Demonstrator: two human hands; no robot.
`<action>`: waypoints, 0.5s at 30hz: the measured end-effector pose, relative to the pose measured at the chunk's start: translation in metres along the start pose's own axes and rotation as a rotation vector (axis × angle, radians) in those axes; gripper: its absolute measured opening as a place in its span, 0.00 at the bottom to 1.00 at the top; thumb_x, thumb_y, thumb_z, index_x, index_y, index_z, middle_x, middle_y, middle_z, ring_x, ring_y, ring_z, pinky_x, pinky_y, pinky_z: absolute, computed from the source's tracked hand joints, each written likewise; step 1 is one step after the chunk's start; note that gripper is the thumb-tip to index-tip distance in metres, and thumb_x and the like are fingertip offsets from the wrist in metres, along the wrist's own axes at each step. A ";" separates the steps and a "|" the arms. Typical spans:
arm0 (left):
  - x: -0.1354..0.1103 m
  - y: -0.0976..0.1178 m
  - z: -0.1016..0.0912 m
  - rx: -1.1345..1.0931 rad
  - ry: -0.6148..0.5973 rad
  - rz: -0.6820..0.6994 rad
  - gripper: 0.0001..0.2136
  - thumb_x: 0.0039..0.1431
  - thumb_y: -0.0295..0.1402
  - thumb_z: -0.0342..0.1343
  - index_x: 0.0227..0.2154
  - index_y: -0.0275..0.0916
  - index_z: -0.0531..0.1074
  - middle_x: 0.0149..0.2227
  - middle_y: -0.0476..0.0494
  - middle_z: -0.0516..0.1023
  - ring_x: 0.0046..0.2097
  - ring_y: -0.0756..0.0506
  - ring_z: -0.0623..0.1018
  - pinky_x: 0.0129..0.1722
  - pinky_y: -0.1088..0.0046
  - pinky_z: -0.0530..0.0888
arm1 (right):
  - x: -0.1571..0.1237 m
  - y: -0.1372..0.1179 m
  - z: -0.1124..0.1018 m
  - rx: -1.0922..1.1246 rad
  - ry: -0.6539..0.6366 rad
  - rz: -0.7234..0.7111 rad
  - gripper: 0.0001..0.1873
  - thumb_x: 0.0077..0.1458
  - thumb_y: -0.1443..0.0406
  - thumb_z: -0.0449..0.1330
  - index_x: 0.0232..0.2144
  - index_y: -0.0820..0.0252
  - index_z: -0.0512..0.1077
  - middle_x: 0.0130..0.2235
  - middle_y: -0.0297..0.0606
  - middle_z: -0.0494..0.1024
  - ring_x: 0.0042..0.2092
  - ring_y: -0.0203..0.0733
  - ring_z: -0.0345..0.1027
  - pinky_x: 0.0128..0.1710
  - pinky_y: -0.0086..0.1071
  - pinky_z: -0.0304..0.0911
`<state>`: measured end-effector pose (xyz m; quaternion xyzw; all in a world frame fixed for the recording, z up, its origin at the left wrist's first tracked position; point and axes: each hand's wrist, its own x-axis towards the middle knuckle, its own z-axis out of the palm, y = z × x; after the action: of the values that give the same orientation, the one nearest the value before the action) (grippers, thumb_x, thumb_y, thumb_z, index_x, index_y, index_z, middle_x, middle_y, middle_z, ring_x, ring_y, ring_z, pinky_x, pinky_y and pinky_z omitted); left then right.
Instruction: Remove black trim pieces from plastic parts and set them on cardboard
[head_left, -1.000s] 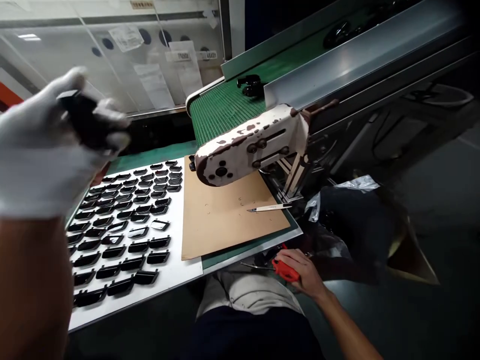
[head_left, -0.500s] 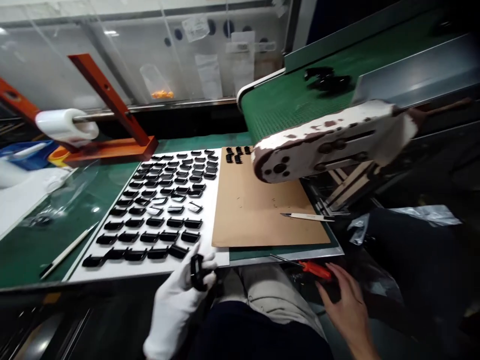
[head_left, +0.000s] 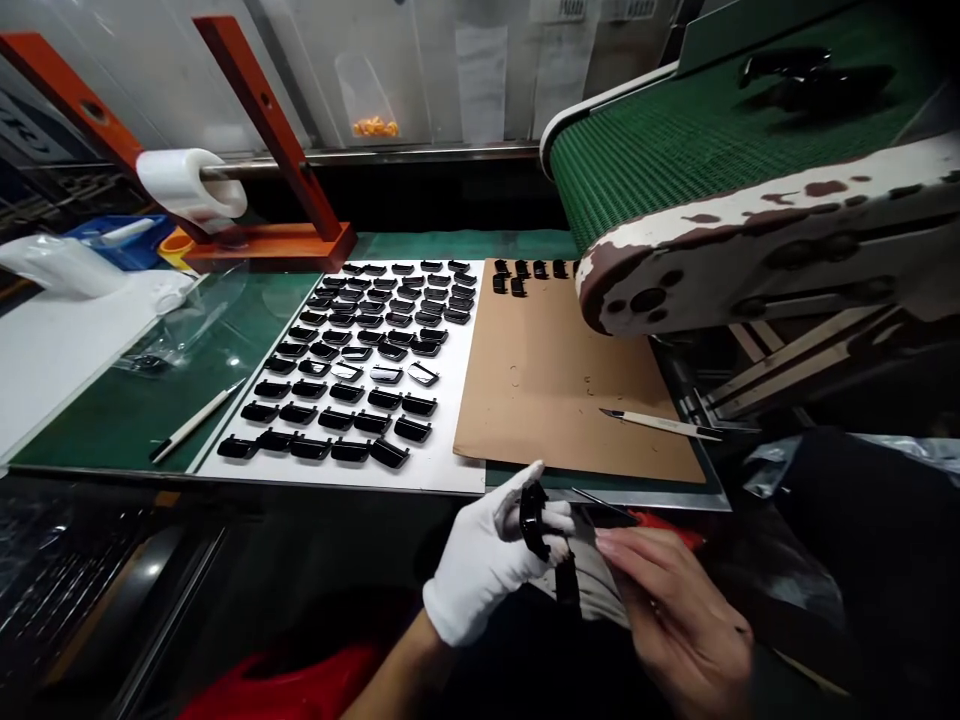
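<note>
My left hand (head_left: 491,555), in a white glove, is closed round a glossy black plastic part (head_left: 533,522) just off the table's front edge. Close beside it on the right is my bare right hand (head_left: 671,610). Its thumb and fingers are pinched together at the part's side, and whatever sits between them is too small to make out. Behind the right hand, a red-handled screwdriver (head_left: 664,522) lies by the table edge, partly covered. Rows of similar black parts (head_left: 311,447) rest on a white sheet (head_left: 450,470) to the left.
Brown cardboard (head_left: 540,400) carries a craft knife (head_left: 660,424) and several small black pieces (head_left: 517,287) at its far edge. A green conveyor belt (head_left: 645,180) overhangs the right side. At left are a pen-like tool (head_left: 196,420) and a film roll (head_left: 187,185) on an orange stand (head_left: 270,245).
My left hand has moved right, carrying the black part. My right hand has moved left from beside the screwdriver handle to meet it, its fingers now pinched. The view has shifted too.
</note>
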<state>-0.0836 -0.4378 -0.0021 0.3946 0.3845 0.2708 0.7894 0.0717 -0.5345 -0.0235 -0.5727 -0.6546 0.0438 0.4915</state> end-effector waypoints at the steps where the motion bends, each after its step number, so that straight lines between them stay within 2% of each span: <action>1: -0.001 0.000 -0.001 0.006 -0.015 -0.015 0.38 0.39 0.32 0.71 0.57 0.37 0.65 0.39 0.42 0.80 0.43 0.41 0.78 0.44 0.69 0.74 | 0.004 -0.001 -0.004 0.005 -0.032 -0.011 0.24 0.51 0.80 0.57 0.48 0.56 0.71 0.42 0.40 0.75 0.44 0.42 0.68 0.41 0.37 0.67; 5: -0.004 0.000 -0.005 0.000 -0.007 -0.031 0.39 0.38 0.33 0.71 0.57 0.38 0.65 0.37 0.43 0.81 0.41 0.42 0.79 0.43 0.70 0.73 | 0.013 -0.004 -0.015 0.048 -0.188 -0.116 0.25 0.51 0.81 0.55 0.48 0.58 0.71 0.41 0.42 0.76 0.44 0.43 0.68 0.38 0.37 0.68; 8: -0.005 0.001 -0.005 -0.038 0.028 -0.022 0.39 0.39 0.34 0.71 0.57 0.38 0.64 0.34 0.43 0.81 0.37 0.44 0.79 0.42 0.70 0.73 | 0.013 -0.003 -0.017 0.010 -0.225 -0.153 0.26 0.51 0.81 0.53 0.49 0.59 0.71 0.42 0.42 0.77 0.44 0.44 0.69 0.39 0.38 0.68; 12: -0.003 0.004 -0.003 -0.069 -0.054 -0.072 0.41 0.35 0.34 0.73 0.56 0.36 0.65 0.33 0.41 0.81 0.37 0.43 0.79 0.40 0.70 0.73 | 0.012 -0.004 -0.015 -0.038 -0.248 -0.215 0.24 0.50 0.81 0.53 0.47 0.63 0.72 0.42 0.44 0.77 0.44 0.45 0.68 0.39 0.38 0.68; 15: -0.001 0.004 -0.003 -0.083 -0.060 -0.073 0.41 0.35 0.35 0.73 0.56 0.35 0.65 0.33 0.41 0.81 0.38 0.43 0.79 0.41 0.70 0.73 | 0.018 -0.007 -0.013 -0.061 -0.274 -0.263 0.19 0.51 0.81 0.54 0.43 0.65 0.72 0.39 0.44 0.78 0.42 0.43 0.68 0.38 0.37 0.67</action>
<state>-0.0871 -0.4352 0.0006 0.3550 0.3634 0.2456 0.8256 0.0779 -0.5293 -0.0020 -0.4857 -0.7855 0.0367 0.3817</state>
